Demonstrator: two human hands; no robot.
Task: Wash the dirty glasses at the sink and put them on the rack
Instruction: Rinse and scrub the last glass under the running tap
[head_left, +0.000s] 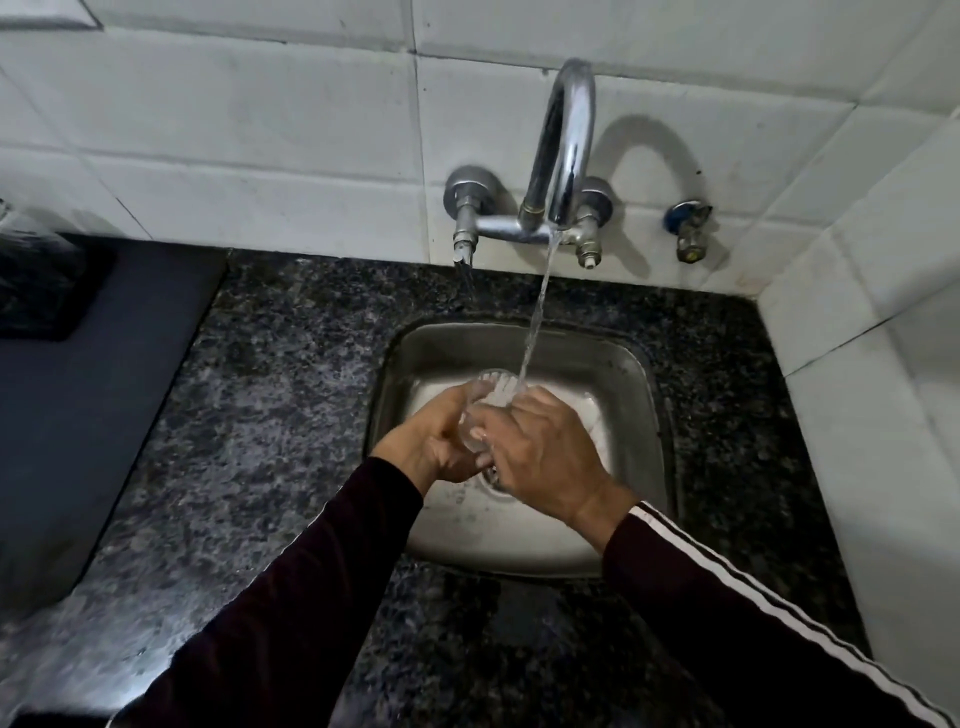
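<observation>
White tiled walls (260, 119), speckled dark granite counter (291, 364), dim light

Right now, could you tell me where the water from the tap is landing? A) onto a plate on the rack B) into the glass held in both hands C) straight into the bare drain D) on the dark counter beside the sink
B: the stream from the tap runs into the open top of the glass, which the left hand and right hand hold over the sink.

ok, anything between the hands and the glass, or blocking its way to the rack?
Nothing between them: the left hand and right hand both grip the glass under the running tap, over the sink. No rack is in view, so that path cannot be judged.
</observation>
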